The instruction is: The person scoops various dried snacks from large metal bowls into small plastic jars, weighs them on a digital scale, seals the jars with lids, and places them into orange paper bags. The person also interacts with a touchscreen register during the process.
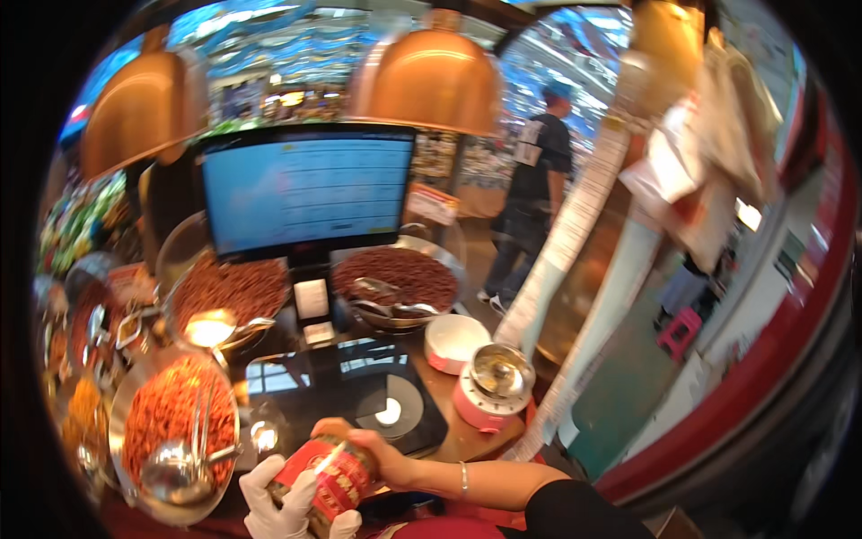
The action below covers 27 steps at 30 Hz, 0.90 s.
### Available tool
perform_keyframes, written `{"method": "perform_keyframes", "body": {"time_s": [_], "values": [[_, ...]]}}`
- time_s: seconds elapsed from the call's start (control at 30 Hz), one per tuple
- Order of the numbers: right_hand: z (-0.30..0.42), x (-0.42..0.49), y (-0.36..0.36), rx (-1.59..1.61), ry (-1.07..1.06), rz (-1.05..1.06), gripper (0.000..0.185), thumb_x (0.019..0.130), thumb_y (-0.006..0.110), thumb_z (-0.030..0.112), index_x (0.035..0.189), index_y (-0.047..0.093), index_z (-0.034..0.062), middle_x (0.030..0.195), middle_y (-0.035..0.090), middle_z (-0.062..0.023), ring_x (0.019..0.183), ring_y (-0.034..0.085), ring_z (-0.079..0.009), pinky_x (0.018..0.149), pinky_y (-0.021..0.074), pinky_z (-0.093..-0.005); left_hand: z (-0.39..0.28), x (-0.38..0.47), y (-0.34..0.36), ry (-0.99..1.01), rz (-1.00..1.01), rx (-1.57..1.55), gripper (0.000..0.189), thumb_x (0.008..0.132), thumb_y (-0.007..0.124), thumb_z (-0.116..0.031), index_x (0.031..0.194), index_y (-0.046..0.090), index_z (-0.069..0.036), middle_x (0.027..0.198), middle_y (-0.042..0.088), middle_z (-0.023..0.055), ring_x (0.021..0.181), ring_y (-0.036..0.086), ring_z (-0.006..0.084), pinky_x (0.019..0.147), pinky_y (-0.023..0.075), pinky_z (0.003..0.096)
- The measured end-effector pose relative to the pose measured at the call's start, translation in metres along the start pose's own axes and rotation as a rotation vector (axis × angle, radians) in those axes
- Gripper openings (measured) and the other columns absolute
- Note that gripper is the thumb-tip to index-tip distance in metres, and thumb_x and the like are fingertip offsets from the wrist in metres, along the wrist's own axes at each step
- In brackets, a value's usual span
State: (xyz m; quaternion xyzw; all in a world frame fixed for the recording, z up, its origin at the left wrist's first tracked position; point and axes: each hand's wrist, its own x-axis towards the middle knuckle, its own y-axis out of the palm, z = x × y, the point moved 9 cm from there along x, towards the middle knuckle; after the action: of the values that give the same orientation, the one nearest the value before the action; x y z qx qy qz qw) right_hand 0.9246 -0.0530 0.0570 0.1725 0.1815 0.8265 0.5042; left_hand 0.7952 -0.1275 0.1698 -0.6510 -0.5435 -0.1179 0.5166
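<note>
A jar with a red label bearing writing [326, 475] is held tilted between my two hands, low in the view. My left hand [293, 502], in a white glove, grips the jar's body from the left and below. My bare right hand [370, 451], with a bracelet on its wrist, is closed around the other end, where a lid may be hidden. Just beyond the jar lies a black glossy counter plate [303, 397] with a round grey disc [401, 407]. Left of my hands stands a metal bowl of orange-red food [161, 397] with a ladle and tongs.
A lit screen [310, 192] stands behind the counter between bowls of dark red food [397, 276]. A white bowl [458, 340] and a small pink appliance [495, 404] stand right. Paper strips [579, 202] and bags [714, 148] hang nearby. Copper lamps [431, 81] hang above; a person [532, 182] is beyond.
</note>
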Motion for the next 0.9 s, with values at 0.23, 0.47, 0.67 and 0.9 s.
{"method": "perform_keyframes", "body": {"time_s": [0.23, 0.47, 0.67, 0.9], "values": [[0.05, -0.03, -0.019, -0.742, -0.089, -0.168, 0.061, 0.094, 0.045, 0.057, 0.134, 0.039, 0.0118, 0.085, 0.063, -0.0115, 0.07, 0.068, -0.0264, 0.056, 0.0507, -0.0379, 0.069, -0.027, 0.115, -1.114, 0.211, -1.313, 0.076, 0.078, 0.08, -0.029, 0.138, 0.038, -0.011, 0.127, 0.054, 0.0141, 0.109, 0.06, 0.0271, 0.093, 0.0525, 0.041], [0.171, -0.164, -0.059, -1.232, -1.047, -0.918, 0.018, 0.09, 0.059, 0.003, 0.108, 0.057, 0.0018, 0.105, 0.06, -0.0163, 0.093, 0.061, -0.0304, 0.084, 0.0481, -0.0378, 0.05, -0.043, 0.15, -0.993, 0.237, -1.687, 0.085, 0.085, 0.057, -0.066, 0.151, 0.027, -0.02, 0.111, 0.061, 0.022, 0.094, 0.065, 0.038, 0.075, 0.0586, 0.0501], [0.278, -0.223, -0.182, -1.452, -1.216, -1.531, 0.042, 0.087, 0.07, 0.012, 0.123, 0.052, 0.0013, 0.096, 0.059, -0.0117, 0.084, 0.059, -0.025, 0.081, 0.0496, -0.0381, 0.087, -0.052, 0.173, -1.381, 0.358, -2.138, 0.097, 0.078, 0.054, -0.078, 0.137, 0.041, -0.002, 0.113, 0.057, 0.0306, 0.1, 0.062, 0.0427, 0.074, 0.0561, 0.0597], [0.352, -0.188, -0.209, -1.398, -0.997, -1.599, 0.019, 0.081, 0.072, 0.006, 0.095, 0.059, 0.0043, 0.079, 0.064, -0.0143, 0.074, 0.063, -0.0323, 0.064, 0.0493, -0.0404, 0.093, -0.051, 0.169, -1.324, 0.325, -2.165, 0.098, 0.078, 0.054, -0.078, 0.136, 0.042, -0.001, 0.114, 0.057, 0.0307, 0.101, 0.061, 0.043, 0.076, 0.0548, 0.0612]]}}
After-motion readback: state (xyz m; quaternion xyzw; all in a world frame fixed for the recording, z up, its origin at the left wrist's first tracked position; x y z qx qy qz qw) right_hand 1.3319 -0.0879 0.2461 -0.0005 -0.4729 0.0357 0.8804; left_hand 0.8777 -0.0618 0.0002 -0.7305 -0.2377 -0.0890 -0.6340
